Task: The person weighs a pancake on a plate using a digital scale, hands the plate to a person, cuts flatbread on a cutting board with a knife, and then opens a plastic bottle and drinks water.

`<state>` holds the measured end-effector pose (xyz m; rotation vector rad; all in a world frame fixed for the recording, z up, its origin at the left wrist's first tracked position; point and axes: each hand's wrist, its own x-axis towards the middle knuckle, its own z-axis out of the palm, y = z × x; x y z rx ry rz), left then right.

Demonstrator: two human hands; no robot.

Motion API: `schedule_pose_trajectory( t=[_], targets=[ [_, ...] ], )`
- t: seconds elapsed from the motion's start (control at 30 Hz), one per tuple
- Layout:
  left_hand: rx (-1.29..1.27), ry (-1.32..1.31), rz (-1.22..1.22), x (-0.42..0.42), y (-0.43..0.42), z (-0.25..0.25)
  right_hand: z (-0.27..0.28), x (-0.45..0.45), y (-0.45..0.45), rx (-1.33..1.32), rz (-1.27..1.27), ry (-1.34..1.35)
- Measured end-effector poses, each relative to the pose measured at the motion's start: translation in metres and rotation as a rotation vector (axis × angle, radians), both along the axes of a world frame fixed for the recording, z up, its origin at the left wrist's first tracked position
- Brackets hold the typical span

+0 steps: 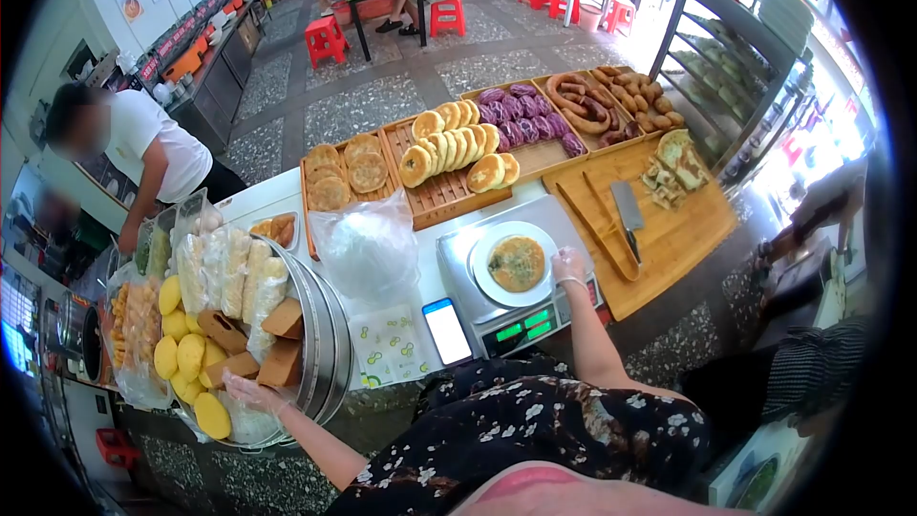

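In the center right of the frame, a white plate point(485, 279) with a round browned pancake point(517, 264) sits on the digital scale point(457, 250). The gloved right hand point(570, 266) is at the plate's right rim, fingers bent; whether they pinch it, I cannot tell. At lower left, the gloved left hand point(252, 395) has its fingers spread out over the round steamer point(334, 373), near yellow buns point(212, 415) and brown cake pieces point(281, 363); contact is unclear. A lit phone point(446, 331) lies just left of the scale, and a cleaver point(627, 210) rests on the wooden board point(669, 253) at right.
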<state>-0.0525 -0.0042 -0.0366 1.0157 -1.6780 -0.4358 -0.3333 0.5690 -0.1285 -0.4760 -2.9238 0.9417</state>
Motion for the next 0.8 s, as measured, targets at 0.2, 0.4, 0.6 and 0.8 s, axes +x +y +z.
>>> schedule_pose_trajectory(
  t=[0.2,0.4,0.6,0.8],
  targets=[
    [-0.018,0.043,-0.029,0.001,-0.001,-0.003,0.002,0.000,0.000,-0.027,-0.008,-0.026],
    [0.029,0.038,-0.032,0.000,0.003,0.003,0.008,0.001,-0.001,-0.001,0.002,-0.035],
    [0.106,0.062,-0.018,-0.002,0.009,0.009,-0.003,-0.003,0.002,0.013,0.015,-0.003],
    [-0.129,-0.054,-0.084,0.010,-0.024,-0.025,0.003,-0.006,0.012,0.016,0.163,-0.205]
  ],
)
